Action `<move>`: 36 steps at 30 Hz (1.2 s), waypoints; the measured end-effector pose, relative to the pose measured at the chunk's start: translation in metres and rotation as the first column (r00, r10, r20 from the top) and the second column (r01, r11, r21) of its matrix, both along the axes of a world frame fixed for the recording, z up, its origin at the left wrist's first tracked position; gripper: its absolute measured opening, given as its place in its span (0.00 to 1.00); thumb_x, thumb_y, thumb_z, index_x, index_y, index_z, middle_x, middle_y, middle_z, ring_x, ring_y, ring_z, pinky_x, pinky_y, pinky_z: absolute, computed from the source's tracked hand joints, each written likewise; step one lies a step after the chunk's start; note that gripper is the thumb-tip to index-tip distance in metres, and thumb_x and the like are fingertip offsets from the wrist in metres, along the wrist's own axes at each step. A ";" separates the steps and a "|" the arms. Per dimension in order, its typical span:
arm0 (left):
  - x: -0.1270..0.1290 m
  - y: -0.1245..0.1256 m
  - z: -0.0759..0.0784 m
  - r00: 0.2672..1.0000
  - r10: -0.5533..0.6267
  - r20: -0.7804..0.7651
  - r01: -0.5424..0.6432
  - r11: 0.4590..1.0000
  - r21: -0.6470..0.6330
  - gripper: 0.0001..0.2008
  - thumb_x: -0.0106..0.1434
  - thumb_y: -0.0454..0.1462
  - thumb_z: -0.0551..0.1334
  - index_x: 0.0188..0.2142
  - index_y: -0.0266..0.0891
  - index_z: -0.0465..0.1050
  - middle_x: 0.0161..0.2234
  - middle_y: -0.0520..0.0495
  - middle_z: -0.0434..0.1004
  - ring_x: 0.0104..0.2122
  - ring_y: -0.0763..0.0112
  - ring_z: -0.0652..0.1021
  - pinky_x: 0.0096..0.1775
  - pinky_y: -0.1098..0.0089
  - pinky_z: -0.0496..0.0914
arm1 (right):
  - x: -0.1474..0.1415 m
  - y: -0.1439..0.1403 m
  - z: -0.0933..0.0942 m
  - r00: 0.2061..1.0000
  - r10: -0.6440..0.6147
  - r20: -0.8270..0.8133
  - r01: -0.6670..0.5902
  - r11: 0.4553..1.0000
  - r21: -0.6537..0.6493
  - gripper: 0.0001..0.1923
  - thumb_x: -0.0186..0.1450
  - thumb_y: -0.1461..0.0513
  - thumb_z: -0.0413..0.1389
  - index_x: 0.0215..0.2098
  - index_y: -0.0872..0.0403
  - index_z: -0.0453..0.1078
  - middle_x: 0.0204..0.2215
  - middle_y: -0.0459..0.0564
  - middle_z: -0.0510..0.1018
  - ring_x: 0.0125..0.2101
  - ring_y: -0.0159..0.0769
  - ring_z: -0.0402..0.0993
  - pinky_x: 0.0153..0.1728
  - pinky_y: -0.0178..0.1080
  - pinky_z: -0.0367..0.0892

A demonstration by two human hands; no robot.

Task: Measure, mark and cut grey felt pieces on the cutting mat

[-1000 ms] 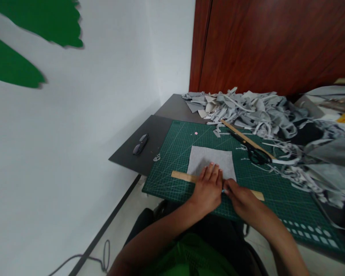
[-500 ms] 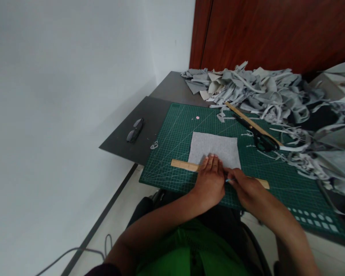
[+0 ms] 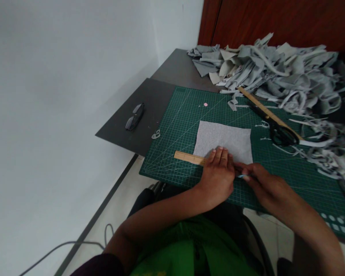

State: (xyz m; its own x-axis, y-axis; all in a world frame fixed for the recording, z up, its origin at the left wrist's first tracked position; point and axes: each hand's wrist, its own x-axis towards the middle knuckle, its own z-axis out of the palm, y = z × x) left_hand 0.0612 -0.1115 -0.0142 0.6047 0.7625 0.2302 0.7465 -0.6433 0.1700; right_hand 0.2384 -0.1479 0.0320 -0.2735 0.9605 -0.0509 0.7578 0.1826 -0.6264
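I have my left hand (image 3: 218, 177) pressed flat on the wooden ruler (image 3: 189, 157), fingers spread and open rather than curled around anything; the weight seems meant to pin the ruler so it cannot slide. The ruler lies along the near edge of the grey felt square (image 3: 224, 141), which sits flat in the middle of the green cutting mat (image 3: 175, 130), its sides roughly following the mat's grid lines. That likely keeps the edge straight and square.

My right hand (image 3: 264, 184) is closed around a small light-blue tool (image 3: 243, 176), just beside my left hand and against the ruler's edge. I cannot tell whether it is a pen or a blade; only its tip shows.

Further back on the mat a second wooden ruler (image 3: 264, 111) lies slantwise with black scissors (image 3: 278, 134) touching it, both within reach but clear of the felt. Behind them a heap of grey felt scraps (image 3: 275, 73) covers the far side of the bench (image 3: 175, 69). A pair of glasses (image 3: 134, 117) rests on a dark board (image 3: 123, 130) to the left, well apart from the work.
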 end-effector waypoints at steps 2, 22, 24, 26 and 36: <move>0.000 0.000 0.000 1.000 -0.006 -0.005 0.006 1.000 -0.002 0.31 0.71 0.38 0.56 0.68 0.19 0.64 0.70 0.25 0.63 0.71 0.46 0.63 0.72 0.53 0.54 | -0.001 -0.002 0.001 1.000 -0.003 0.010 0.003 1.000 -0.011 0.12 0.78 0.53 0.46 0.46 0.49 0.67 0.42 0.56 0.82 0.40 0.46 0.81 0.44 0.45 0.74; 0.000 0.000 -0.002 1.000 -0.004 0.014 0.003 0.999 0.045 0.31 0.69 0.39 0.57 0.66 0.19 0.66 0.68 0.25 0.66 0.70 0.47 0.65 0.72 0.51 0.54 | -0.011 -0.004 0.004 1.000 -0.011 -0.013 0.011 1.000 0.029 0.10 0.78 0.55 0.47 0.47 0.49 0.67 0.45 0.57 0.83 0.42 0.47 0.83 0.45 0.45 0.76; 0.000 0.000 -0.002 1.000 -0.002 0.013 0.002 0.999 0.045 0.31 0.70 0.39 0.57 0.66 0.19 0.66 0.68 0.26 0.66 0.70 0.47 0.65 0.71 0.52 0.55 | -0.011 -0.003 0.003 1.000 -0.017 -0.020 0.017 0.999 0.034 0.09 0.78 0.55 0.47 0.47 0.49 0.67 0.45 0.57 0.83 0.41 0.47 0.83 0.45 0.44 0.76; 0.000 0.000 -0.001 1.000 0.000 0.015 -0.001 0.999 0.042 0.31 0.70 0.39 0.57 0.66 0.20 0.66 0.68 0.26 0.66 0.70 0.47 0.66 0.71 0.52 0.55 | -0.012 -0.003 0.003 0.999 -0.027 -0.031 0.028 0.999 0.032 0.09 0.77 0.55 0.48 0.45 0.48 0.66 0.44 0.57 0.83 0.39 0.45 0.82 0.43 0.43 0.76; 0.000 0.002 -0.002 0.999 0.008 0.033 -0.008 1.000 0.007 0.29 0.73 0.38 0.55 0.67 0.21 0.66 0.69 0.27 0.65 0.71 0.48 0.64 0.72 0.53 0.54 | 0.000 0.001 -0.002 0.986 -0.139 -0.089 0.142 0.989 0.029 0.10 0.76 0.53 0.50 0.44 0.49 0.67 0.44 0.55 0.83 0.44 0.46 0.81 0.47 0.45 0.76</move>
